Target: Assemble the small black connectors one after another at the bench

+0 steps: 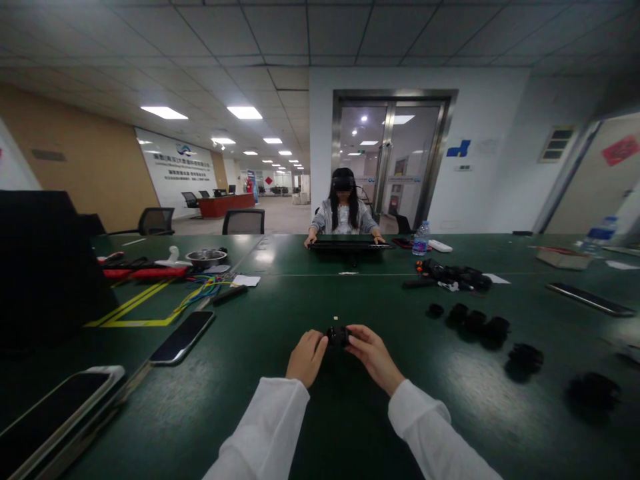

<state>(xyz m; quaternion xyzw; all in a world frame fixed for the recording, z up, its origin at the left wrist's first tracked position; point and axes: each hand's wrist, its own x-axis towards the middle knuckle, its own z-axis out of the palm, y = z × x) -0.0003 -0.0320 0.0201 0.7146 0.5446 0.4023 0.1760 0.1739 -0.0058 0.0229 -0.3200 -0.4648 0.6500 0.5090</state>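
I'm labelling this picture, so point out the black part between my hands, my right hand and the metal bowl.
Black part (pixel 339 337), head view: middle of its body.
Right hand (pixel 371 351), head view: back of the hand.
Metal bowl (pixel 204 262), head view: its near outer wall.

Green tabletop (pixel 280 303). Left, near to far: two phones (pixel 183 339), coloured wires (pixel 203 293), metal bowl (pixel 206 257). Right: string of small black parts (pixel 474 321), another phone (pixel 590 299); water bottle (pixel 421 240) farther back.

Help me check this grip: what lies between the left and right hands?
A small black object lies between the left hand and right hand, as the head view shows.
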